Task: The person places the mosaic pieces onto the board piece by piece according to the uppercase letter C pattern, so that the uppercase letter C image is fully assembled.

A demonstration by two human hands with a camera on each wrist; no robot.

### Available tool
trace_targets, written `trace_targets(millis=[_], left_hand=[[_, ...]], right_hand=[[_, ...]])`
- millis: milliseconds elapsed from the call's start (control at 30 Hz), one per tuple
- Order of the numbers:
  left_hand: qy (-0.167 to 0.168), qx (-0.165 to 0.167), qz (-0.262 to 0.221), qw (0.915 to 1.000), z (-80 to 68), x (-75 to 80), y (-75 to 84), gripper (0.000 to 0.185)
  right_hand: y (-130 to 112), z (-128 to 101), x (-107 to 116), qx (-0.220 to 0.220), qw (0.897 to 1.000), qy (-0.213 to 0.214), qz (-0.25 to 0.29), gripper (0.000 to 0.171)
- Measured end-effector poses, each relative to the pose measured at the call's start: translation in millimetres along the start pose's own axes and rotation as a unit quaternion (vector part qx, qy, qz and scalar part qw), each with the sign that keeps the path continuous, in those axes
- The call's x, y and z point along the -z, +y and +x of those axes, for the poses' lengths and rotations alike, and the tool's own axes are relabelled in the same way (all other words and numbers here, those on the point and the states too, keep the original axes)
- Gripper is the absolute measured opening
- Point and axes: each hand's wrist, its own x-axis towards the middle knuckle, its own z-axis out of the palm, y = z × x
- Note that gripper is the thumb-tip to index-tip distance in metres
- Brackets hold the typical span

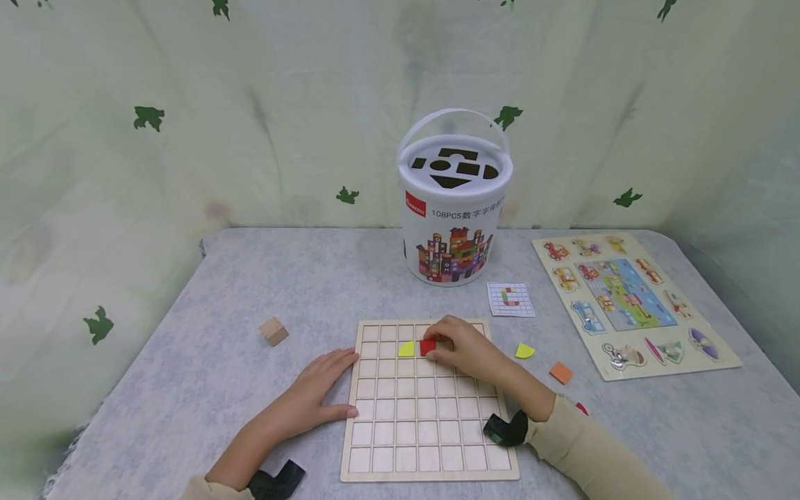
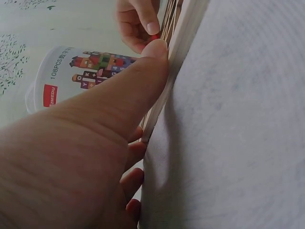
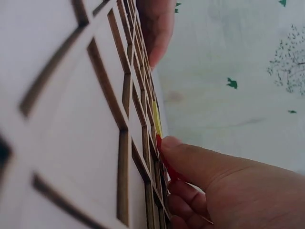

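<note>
A wooden grid board lies flat on the cloth-covered table. In its second row from the far edge sits a yellow tile with one rounded corner. Beside it, on the right, my right hand pinches a red tile between thumb and fingers, low over the grid; the right wrist view shows this red tile under the thumb, partly hidden by it. My left hand rests at the board's left edge, thumb and fingers spread along the rim.
Behind the board stands a white lidded bucket. A pattern card lies near it, with a picture puzzle farther right. A yellow piece, an orange square and a partly hidden red piece lie right; a wooden block left.
</note>
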Motion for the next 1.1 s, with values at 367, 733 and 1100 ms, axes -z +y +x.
trace_targets(millis=[367, 733, 1100], left_hand=[[0.011, -0.007, 0.002, 0.9999, 1.6, -1.6, -0.1, 0.079], [0.004, -0.002, -0.003, 1.0, 0.8, 1.6, 0.1, 0.078], [0.007, -0.003, -0.002, 1.0, 1.6, -0.9, -1.8, 0.08]], right_hand=[[3, -2, 0, 0.012, 1.0, 0.004, 0.007, 0.019], [0, -1, 2, 0.011, 1.0, -0.017, 0.012, 0.025], [-27, -16, 37, -0.021, 0.998, -0.057, 0.025, 0.047]])
